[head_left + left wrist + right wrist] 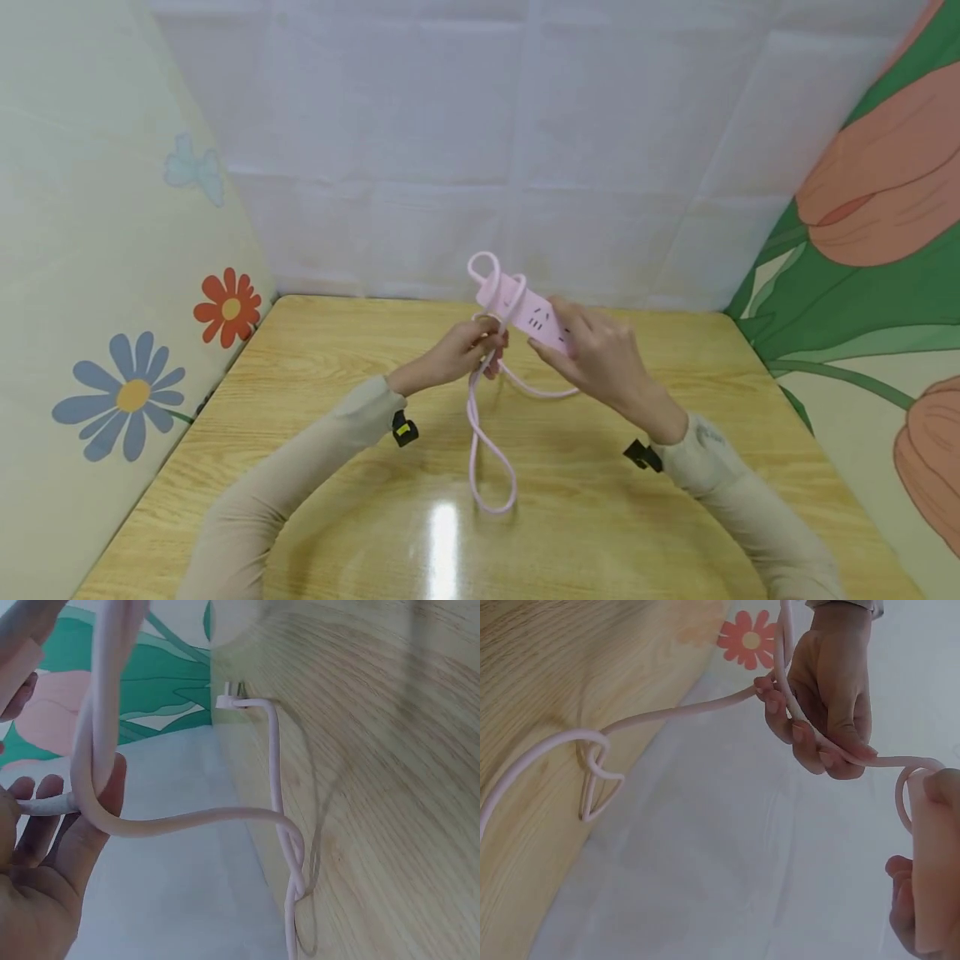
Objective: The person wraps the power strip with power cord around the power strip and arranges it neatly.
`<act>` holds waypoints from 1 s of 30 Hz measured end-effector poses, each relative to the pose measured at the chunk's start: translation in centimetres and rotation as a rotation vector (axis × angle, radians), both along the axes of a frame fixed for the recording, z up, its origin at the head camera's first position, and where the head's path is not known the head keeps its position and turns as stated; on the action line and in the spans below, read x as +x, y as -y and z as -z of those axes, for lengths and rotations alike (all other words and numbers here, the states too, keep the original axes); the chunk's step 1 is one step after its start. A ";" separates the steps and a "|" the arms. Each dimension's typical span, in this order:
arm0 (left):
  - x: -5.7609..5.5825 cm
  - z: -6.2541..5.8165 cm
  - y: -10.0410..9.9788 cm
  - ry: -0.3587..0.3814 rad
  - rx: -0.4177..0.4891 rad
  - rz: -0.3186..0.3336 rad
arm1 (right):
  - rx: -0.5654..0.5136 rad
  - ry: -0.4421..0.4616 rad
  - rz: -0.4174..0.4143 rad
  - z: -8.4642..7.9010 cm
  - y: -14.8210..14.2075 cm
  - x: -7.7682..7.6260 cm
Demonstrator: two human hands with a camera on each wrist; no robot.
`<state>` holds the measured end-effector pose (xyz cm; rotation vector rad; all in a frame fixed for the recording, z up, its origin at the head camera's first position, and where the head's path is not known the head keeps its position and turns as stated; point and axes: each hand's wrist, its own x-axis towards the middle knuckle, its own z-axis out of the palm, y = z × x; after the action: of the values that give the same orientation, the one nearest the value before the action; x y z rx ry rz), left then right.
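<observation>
The pink power strip (529,314) slants lengthwise, pointing to upper left

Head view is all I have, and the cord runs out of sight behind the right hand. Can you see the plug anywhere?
Observer: Yes, the left wrist view shows the plug by the tabletop, prongs bare. Whether it touches the wood, I can't tell.
Operator: Good. From above I can't see the palm side of the left hand. How does the cord lie there?
Observer: The right wrist view shows it running along the inside of the curled fingers, with the thumb tip against it.
</observation>
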<state>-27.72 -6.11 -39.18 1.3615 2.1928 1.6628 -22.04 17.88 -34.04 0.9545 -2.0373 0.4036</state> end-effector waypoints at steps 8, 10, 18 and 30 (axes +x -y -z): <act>1.0 -0.4 0.5 0.111 -0.204 -0.052 | -0.023 0.000 -0.043 -0.2 0.3 0.6; 1.0 -0.5 0.6 0.156 -0.222 -0.058 | -0.019 -0.001 -0.042 -0.2 0.3 0.7; 0.9 -0.4 0.6 0.120 -0.223 -0.058 | -0.026 0.024 -0.001 0.4 -0.4 0.5; 0.3 0.4 0.8 -0.002 -0.159 0.004 | -0.055 0.078 -0.054 1.0 -0.6 0.4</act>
<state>-27.46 -6.89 -39.60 1.3254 2.2665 1.4498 -21.64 18.49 -35.04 0.9754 -2.0636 0.5305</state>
